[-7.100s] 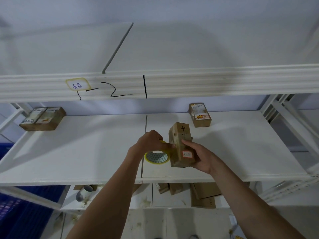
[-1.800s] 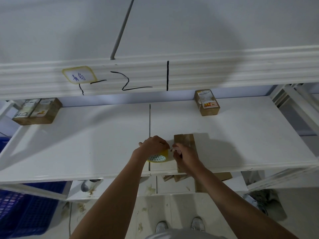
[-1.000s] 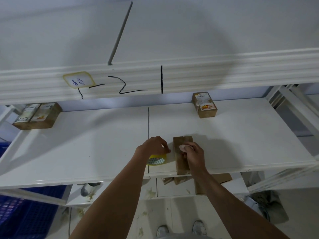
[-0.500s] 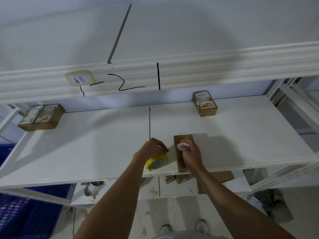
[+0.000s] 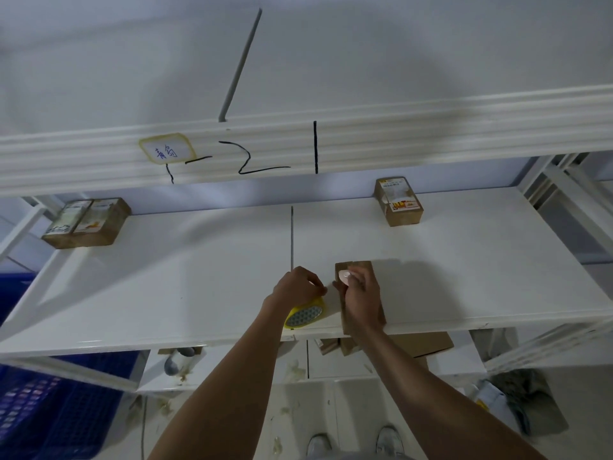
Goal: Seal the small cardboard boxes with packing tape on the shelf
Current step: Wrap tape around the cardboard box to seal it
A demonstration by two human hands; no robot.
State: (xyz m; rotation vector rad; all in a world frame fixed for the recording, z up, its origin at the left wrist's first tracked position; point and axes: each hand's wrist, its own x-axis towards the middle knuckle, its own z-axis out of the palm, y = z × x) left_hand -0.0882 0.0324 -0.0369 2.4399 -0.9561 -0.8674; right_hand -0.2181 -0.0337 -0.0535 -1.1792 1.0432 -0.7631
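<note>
Brown cardboard box flat on shelf, flaps closed.

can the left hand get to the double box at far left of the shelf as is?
Probably not as is: the left hand grips the tape roll. The shelf toward the double box looks clear.

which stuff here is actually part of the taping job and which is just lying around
In use: tape roll in left hand; brown box under right hand.

Lying about: labelled box, box pair, blue crate.
</note>
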